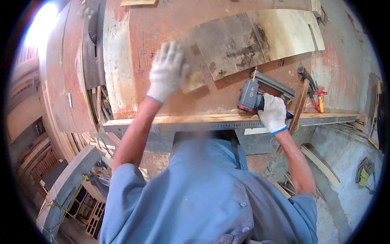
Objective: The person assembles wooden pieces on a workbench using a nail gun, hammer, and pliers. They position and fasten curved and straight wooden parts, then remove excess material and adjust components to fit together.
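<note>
My left hand (pixel 165 72), in a white knit glove, is raised over the worktable (pixel 140 73) with its fingers stretched out. It is beside the left end of a thin, stained plywood sheet (pixel 239 46); I cannot tell whether it touches the table. In a matching glove, my right hand (pixel 274 112) is wrapped around the handle of a grey nail gun (pixel 249 96), which rests or hovers at the table's front edge. A wooden strip (pixel 178 119) runs along that edge, with a long metal ruler (pixel 191 126) against its near side.
Right of the nail gun lie a hammer (pixel 300 97) and pliers with red and orange handles (pixel 317 97). A saw blade (pixel 92 30) is at the left. Scrap wood (pixel 101 101) fills a gap there. Stacked wooden strips (pixel 321 164) stand at the lower right.
</note>
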### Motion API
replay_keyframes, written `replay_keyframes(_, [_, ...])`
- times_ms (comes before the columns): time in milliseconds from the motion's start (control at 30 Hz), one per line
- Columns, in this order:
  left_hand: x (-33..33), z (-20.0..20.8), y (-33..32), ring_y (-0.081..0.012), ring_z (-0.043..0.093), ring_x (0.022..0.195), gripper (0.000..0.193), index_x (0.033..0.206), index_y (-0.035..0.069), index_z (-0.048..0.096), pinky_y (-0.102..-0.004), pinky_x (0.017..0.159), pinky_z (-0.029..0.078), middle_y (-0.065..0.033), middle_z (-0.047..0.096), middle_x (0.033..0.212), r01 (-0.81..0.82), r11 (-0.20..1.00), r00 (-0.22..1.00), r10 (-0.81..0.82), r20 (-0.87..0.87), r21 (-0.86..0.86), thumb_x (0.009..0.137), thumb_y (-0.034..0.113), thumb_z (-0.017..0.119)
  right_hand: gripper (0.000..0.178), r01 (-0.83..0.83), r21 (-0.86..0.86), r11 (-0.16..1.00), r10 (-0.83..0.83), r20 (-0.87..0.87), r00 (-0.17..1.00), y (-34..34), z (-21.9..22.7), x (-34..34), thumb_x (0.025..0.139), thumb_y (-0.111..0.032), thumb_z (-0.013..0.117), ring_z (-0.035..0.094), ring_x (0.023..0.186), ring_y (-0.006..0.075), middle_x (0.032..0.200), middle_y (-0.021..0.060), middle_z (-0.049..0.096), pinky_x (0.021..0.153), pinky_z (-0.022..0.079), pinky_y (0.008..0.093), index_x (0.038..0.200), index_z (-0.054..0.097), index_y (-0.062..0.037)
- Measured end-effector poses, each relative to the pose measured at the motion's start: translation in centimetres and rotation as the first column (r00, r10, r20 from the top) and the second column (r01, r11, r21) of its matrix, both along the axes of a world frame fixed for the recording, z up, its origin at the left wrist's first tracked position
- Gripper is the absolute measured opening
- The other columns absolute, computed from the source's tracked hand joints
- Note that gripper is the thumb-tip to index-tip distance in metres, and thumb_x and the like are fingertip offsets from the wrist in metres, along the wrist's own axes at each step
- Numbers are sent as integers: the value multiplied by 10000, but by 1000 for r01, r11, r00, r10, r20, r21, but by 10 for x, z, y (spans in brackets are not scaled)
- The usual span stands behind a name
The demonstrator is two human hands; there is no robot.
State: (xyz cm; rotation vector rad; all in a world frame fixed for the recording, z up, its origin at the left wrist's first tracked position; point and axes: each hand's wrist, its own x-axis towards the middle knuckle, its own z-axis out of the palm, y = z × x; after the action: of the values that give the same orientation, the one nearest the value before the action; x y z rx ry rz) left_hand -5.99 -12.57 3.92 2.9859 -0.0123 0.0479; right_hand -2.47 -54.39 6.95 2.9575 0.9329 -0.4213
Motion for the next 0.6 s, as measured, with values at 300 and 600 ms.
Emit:
replay_keyframes(300, [-53, -15, -51, -478, 207, 1587, 992, 1623, -45, 283, -540, 1289, 251, -298, 258, 1688, -20, 985, 997, 7, -75, -174, 885, 396, 777, 459, 244, -20, 970, -237, -325, 915, 30, 62, 32, 799, -247, 799, 724, 984, 415, 1000, 227, 736, 831, 562, 538, 1162, 592, -57])
replay_keyframes(600, [-58, -26, -56, -451, 280, 1568, 871, 1589, -31, 367, -575, 1281, 245, -260, 337, 1661, -51, 973, 996, 67, 66, -224, 849, 213, 756, 186, 732, -26, 680, -366, -877, 309, 98, 135, 76, 891, -135, 681, 649, 601, 116, 766, 65, 680, 603, 530, 306, 1015, 643, -3])
